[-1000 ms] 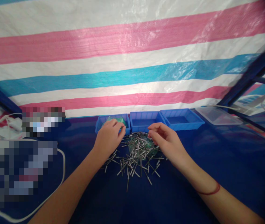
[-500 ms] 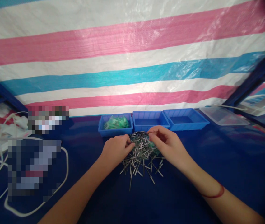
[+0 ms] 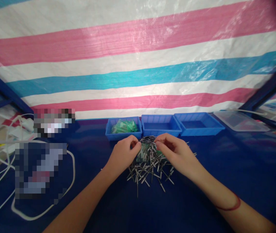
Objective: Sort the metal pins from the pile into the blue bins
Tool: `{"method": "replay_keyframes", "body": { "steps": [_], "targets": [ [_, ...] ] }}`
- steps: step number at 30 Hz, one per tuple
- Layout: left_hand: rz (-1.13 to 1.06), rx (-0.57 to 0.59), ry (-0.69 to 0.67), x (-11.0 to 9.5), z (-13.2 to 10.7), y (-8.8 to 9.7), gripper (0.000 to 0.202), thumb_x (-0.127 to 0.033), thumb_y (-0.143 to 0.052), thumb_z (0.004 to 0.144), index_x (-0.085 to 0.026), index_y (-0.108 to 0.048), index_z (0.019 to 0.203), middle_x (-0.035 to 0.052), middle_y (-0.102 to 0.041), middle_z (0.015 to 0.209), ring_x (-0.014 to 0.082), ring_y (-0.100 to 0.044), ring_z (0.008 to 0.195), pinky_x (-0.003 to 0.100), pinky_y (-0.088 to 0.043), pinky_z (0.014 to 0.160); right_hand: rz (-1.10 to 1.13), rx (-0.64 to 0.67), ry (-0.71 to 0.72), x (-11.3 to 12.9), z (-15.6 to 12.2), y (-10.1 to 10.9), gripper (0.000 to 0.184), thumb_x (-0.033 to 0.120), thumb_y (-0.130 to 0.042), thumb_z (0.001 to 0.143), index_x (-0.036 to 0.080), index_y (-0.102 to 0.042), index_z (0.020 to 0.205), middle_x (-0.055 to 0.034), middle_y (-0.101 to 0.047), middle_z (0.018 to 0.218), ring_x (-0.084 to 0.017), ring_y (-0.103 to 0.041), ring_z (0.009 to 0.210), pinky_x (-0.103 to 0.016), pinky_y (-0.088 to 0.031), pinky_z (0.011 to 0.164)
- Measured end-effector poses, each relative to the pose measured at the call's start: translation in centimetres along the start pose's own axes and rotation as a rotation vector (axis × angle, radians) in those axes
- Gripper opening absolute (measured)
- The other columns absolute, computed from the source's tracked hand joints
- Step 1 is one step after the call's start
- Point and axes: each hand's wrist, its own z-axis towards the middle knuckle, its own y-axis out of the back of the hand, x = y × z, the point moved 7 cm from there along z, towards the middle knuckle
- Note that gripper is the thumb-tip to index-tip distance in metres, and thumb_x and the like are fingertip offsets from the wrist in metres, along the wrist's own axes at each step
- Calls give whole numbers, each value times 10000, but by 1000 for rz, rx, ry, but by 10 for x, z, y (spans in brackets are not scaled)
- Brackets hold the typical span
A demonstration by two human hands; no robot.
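Head: left hand (image 3: 124,155), right hand (image 3: 175,152) pinch rivets (image 3: 150,165).

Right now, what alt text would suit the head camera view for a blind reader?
The left hand and right hand pinch at a pile of small metal pins on a blue table. Three blue trays stand behind, before a striped tarp.

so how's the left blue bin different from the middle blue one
The left blue plastic bin holds green packets; the middle blue plastic bin looks empty. The left bin ends the row; the middle bin sits between it and a third blue bin. The pile of silver metal pins lies before the middle bin, not the left. Both are open, rectangular, against the striped tarp.
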Motion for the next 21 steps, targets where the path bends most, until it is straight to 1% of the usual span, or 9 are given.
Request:
{"method": "replay_keyframes", "body": {
  "steps": [2, 4, 8, 10, 12, 15, 18, 21],
  "targets": [
    [-79, -51, -5, 1, -1, 7, 188, -345, -459, 889, -201, -545, 806, -28, -597, 714, 126, -561, 610, 231, -396, 603, -81, 34, 24, 2, -1, -5, 157, 327, -500, 867, 216, -605, 832, 0, -570, 675, -151, -501, 607, -299, -392, 587],
    [-174, -75, 11, 4, -2, 11, 182, -358, -458, 897, -202, -518, 824, -36, -584, 713, 115, -565, 575, 231, -411, 596, -178, 52, 65, 5, -2, -9, 140, 312, -515, 856, 217, -618, 857, -8, -605, 716, -162, -530, 642, -310, -410, 620],
    [-428, -104, 41, 7, -2, 13, 200, -382, -476, 899, -194, -489, 832, -42, -565, 673, 111, -594, 569, 223, -438, 578, -303, 26, 130, 10, -3, -14, 178, 333, -600, 801, 214, -638, 929, -48, -666, 874, -220, -582, 831, -363, -436, 757],
    [-574, -119, 70, 9, -1, 11, 204, -382, -495, 890, -187, -477, 832, -38, -565, 668, 106, -598, 569, 207, -437, 542, -311, 32, 123, 9, -3, -15, 182, 353, -603, 802, 217, -650, 913, -53, -671, 876, -231, -580, 842, -372, -433, 760],
    [-706, -132, 106, 11, -1, 8, 208, -378, -519, 878, -179, -471, 841, -30, -578, 695, 100, -611, 582, 195, -444, 528, -277, 44, 94, 6, -2, -16, 173, 363, -578, 823, 221, -659, 878, -43, -666, 827, -219, -573, 795, -360, -427, 732],
    [-849, -116, 146, 14, 1, 1, 222, -375, -556, 859, -169, -473, 863, -14, -607, 770, 103, -654, 625, 194, -476, 560, -144, 50, 46, 1, 0, -14, 205, 380, -540, 850, 210, -653, 850, -20, -625, 738, -183, -539, 707, -324, -411, 682],
    [-917, -84, 160, 16, 1, -4, 243, -361, -608, 826, -167, -472, 879, -3, -637, 799, 122, -685, 650, 191, -481, 562, 25, 67, -21, -5, 2, -13, 247, 405, -522, 858, 189, -633, 817, -16, -605, 739, -158, -514, 677, -292, -392, 639],
    [-918, -89, 161, 17, 1, -5, 244, -325, -645, 800, -163, -481, 882, -2, -656, 768, 127, -690, 644, 179, -473, 549, 136, 55, -88, -8, 3, -10, 259, 405, -519, 856, 179, -624, 786, -22, -611, 757, -150, -516, 691, -276, -382, 628]
  ]
}}
